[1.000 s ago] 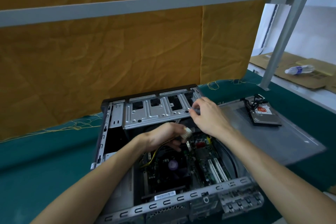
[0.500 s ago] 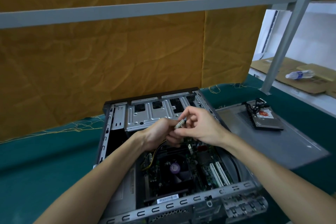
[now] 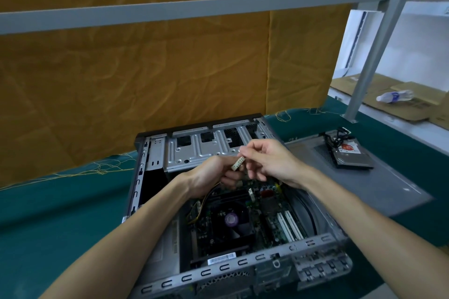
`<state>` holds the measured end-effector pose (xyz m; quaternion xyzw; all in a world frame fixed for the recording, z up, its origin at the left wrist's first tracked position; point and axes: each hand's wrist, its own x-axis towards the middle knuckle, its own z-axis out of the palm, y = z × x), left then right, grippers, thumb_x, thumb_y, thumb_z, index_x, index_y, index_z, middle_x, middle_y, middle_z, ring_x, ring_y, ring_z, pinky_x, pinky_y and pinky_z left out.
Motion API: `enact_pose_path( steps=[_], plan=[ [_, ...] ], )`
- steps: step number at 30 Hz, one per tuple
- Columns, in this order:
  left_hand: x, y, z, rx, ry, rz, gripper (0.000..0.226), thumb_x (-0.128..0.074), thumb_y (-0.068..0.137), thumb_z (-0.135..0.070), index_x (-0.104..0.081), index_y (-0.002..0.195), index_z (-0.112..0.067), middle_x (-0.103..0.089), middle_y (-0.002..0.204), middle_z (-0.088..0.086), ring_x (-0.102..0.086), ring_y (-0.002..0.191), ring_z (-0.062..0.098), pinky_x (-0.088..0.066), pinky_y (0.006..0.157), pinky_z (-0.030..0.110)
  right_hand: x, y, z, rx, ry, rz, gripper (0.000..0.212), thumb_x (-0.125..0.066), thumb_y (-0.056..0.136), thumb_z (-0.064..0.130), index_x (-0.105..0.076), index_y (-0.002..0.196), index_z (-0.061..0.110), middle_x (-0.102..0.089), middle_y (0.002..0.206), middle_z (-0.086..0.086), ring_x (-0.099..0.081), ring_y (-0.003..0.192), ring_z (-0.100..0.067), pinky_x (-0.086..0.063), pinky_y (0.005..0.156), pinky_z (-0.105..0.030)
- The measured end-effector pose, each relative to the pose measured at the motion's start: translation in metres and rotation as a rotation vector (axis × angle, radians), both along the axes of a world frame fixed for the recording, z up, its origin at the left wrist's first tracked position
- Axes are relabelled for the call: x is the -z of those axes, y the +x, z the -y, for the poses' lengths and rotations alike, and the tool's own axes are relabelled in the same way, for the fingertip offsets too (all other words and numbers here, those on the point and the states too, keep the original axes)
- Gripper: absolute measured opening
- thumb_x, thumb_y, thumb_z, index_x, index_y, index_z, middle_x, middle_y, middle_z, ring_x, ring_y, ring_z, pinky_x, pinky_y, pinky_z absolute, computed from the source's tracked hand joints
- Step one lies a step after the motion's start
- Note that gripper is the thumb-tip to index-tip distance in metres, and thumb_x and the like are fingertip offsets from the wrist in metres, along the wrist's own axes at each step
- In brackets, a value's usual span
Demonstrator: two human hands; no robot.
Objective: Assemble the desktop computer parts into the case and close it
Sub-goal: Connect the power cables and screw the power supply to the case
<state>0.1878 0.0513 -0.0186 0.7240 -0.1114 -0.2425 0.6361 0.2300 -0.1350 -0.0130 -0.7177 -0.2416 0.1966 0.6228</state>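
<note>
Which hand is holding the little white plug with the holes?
The left hand grips the white plug above the open computer case. The right hand sits beside it with curled fingers; whether it touches the plug is unclear.

1. One open computer case (image 3: 155,160) lies on the table.
2. One white connector (image 3: 238,163) is held between two hands.
3. Two white expansion slots (image 3: 289,226).
4. One hard drive (image 3: 352,155) on one side panel (image 3: 379,187).
5. One water bottle (image 3: 393,96).
</note>
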Motion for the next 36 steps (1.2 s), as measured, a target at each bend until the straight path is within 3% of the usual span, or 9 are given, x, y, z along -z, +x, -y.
enact_pose_path(
  steps=[5,7,10,12,15,20,22,27,36],
  plan=[
    [0.011,0.003,0.001,-0.082,0.099,0.005,0.03,-0.033,0.106,-0.034,-0.054,0.09,-0.02,-0.04,0.07,-0.005,-0.034,0.056,0.011,-0.041,0.059,0.021,0.0,0.003,0.001,0.373,0.075,0.195,0.029,-0.054,0.106,0.02,-0.064,0.089,-0.001,-0.061,0.06,-0.004,-0.06,0.048,-0.02,-0.044,0.041,-0.027],
    [0.015,0.004,0.001,-0.088,0.263,0.119,0.022,-0.047,0.102,-0.038,-0.058,0.093,-0.021,-0.054,0.075,-0.005,-0.048,0.06,0.008,-0.044,0.06,0.021,0.0,0.007,0.005,0.563,0.044,0.304,0.031,-0.057,0.104,0.024,-0.065,0.082,0.003,-0.063,0.059,-0.002,-0.061,0.049,-0.02,-0.049,0.049,-0.033],
    [0.029,0.008,0.005,-0.098,0.619,0.407,0.021,-0.056,0.102,-0.045,-0.061,0.107,-0.024,-0.067,0.09,-0.002,-0.06,0.075,0.011,-0.047,0.067,0.029,-0.001,0.012,0.009,0.722,-0.044,0.353,0.035,-0.062,0.1,0.028,-0.068,0.075,0.004,-0.068,0.066,-0.01,-0.066,0.066,-0.033,-0.056,0.07,-0.047],
    [0.036,0.012,0.01,-0.073,0.812,0.502,0.026,-0.051,0.104,-0.044,-0.059,0.118,-0.024,-0.069,0.1,0.002,-0.065,0.086,0.021,-0.051,0.072,0.036,0.0,0.013,0.009,0.727,-0.061,0.322,0.035,-0.062,0.1,0.029,-0.07,0.072,0.007,-0.069,0.069,-0.013,-0.067,0.071,-0.035,-0.056,0.075,-0.05],
    [0.042,0.025,0.013,-0.026,0.994,0.502,0.031,-0.053,0.104,-0.028,-0.057,0.133,-0.02,-0.067,0.117,0.011,-0.065,0.103,0.033,-0.055,0.084,0.044,0.002,0.014,0.009,0.689,-0.123,0.334,0.036,-0.061,0.1,0.031,-0.069,0.071,0.012,-0.069,0.068,-0.012,-0.066,0.071,-0.033,-0.055,0.069,-0.044],
    [0.051,0.047,0.015,0.081,1.195,0.372,0.034,-0.051,0.104,-0.018,-0.054,0.137,-0.011,-0.062,0.13,0.014,-0.061,0.115,0.031,-0.05,0.097,0.043,0.005,0.017,0.01,0.659,-0.188,0.367,0.04,-0.06,0.1,0.034,-0.068,0.074,0.005,-0.067,0.067,-0.012,-0.062,0.065,-0.027,-0.039,0.051,-0.024],
    [0.054,0.049,0.017,0.09,1.229,0.355,0.042,-0.049,0.104,-0.013,-0.047,0.146,-0.01,-0.058,0.139,0.015,-0.059,0.121,0.032,-0.05,0.1,0.042,0.006,0.019,0.01,0.654,-0.18,0.366,0.041,-0.06,0.1,0.034,-0.068,0.075,0.003,-0.066,0.068,-0.014,-0.059,0.062,-0.028,-0.039,0.052,-0.027],
    [0.055,0.053,0.022,0.111,1.293,0.371,0.038,-0.05,0.102,-0.01,-0.052,0.139,-0.006,-0.06,0.134,0.018,-0.061,0.117,0.032,-0.053,0.095,0.041,0.008,0.022,0.009,0.644,-0.182,0.369,0.041,-0.06,0.1,0.035,-0.067,0.074,0.004,-0.064,0.065,-0.013,-0.05,0.052,-0.014,-0.039,0.052,-0.027],
    [0.057,0.052,0.022,0.086,1.278,0.372,0.033,-0.053,0.101,-0.014,-0.055,0.134,-0.007,-0.06,0.131,0.016,-0.062,0.112,0.032,-0.054,0.093,0.043,0.009,0.023,0.01,0.626,-0.158,0.359,0.041,-0.06,0.099,0.036,-0.067,0.075,0.003,-0.065,0.068,-0.014,-0.055,0.057,-0.019,-0.048,0.058,-0.034]
  ],
)
